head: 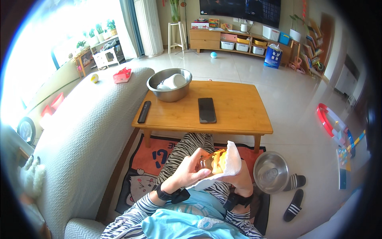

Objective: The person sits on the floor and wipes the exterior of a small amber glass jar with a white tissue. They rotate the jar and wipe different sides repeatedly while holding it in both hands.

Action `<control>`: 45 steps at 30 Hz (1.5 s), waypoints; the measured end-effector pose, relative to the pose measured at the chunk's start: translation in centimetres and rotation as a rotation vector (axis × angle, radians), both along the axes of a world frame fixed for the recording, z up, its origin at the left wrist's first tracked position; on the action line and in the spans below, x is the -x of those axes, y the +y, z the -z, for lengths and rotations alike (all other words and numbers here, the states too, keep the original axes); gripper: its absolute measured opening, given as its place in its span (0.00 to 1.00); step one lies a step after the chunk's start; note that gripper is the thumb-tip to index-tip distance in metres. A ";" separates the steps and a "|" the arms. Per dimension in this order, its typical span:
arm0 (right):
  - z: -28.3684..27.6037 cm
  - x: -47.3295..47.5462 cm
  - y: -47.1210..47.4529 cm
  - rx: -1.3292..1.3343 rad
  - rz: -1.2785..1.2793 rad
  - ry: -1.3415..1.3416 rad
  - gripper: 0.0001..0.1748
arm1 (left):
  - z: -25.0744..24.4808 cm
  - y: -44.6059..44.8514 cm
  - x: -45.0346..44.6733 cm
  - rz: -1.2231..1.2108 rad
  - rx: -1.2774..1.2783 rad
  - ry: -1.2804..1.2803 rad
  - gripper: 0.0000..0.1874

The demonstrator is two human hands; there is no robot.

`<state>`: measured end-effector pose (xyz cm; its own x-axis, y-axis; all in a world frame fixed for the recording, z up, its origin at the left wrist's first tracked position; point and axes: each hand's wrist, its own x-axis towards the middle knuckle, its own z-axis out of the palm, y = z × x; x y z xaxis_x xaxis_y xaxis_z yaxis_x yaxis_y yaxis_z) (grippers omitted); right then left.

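Observation:
Above my lap, my left hand (186,171) grips an amber glass vessel (213,162), lying on its side in the fingers. Its shape is partly covered, so I cannot tell whether it is a cup or a jar. A white cloth (233,159) wraps around its right end. My right hand (242,180) holds that cloth against the glass, its fingers mostly hidden behind it. Beyond my hands is a low wooden table (235,104). On it are a steel basin (170,95) holding white cups (175,81), a dark phone (206,110) and a black remote control (144,112).
A second steel basin (268,186) with a clear item inside stands on the floor to my right. Beside it lie black striped slides (294,205). A grey sofa (89,131) runs along my left, with a red tissue pack (122,76) on it.

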<state>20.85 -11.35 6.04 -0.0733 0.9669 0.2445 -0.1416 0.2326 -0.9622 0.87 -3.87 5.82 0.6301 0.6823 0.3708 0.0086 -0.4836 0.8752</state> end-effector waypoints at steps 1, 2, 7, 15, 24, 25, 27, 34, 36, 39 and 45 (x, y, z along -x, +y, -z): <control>0.0 -0.1 0.0 -0.003 -0.012 0.006 0.35 | 0.0 -0.1 -0.1 -0.007 0.003 -0.001 0.31; 0.0 -0.1 0.0 0.002 -0.012 0.003 0.35 | 0.1 -0.1 -0.1 -0.010 0.017 -0.004 0.31; 0.0 0.0 0.2 0.003 -0.034 0.020 0.33 | 0.1 -0.2 -0.1 -0.036 0.030 -0.003 0.30; -0.6 0.5 0.1 0.100 -0.050 0.061 0.35 | 0.5 0.0 0.2 -0.038 0.066 -0.028 0.27; -0.4 1.1 0.7 0.102 -0.042 0.075 0.35 | 0.3 0.0 0.6 -0.052 0.132 -0.033 0.27; -0.4 1.2 0.7 0.104 -0.040 0.081 0.35 | 0.3 -0.1 0.6 -0.050 0.170 -0.016 0.30; -0.5 1.3 0.7 0.127 -0.033 0.082 0.35 | 0.2 0.0 0.9 -0.052 0.198 0.014 0.34; -0.5 1.8 1.0 0.125 -0.047 0.162 0.35 | 0.4 0.1 0.7 -0.093 0.100 -0.034 0.21; -0.5 1.8 1.1 0.121 -0.036 0.139 0.34 | 0.5 0.1 0.8 -0.083 0.130 -0.026 0.24; -0.4 1.9 1.2 0.127 -0.028 0.141 0.34 | 0.5 0.2 1.1 -0.057 0.180 0.007 0.29; -0.5 2.2 1.2 0.137 -0.012 0.152 0.33 | 0.4 0.4 1.2 -0.053 0.170 0.006 0.28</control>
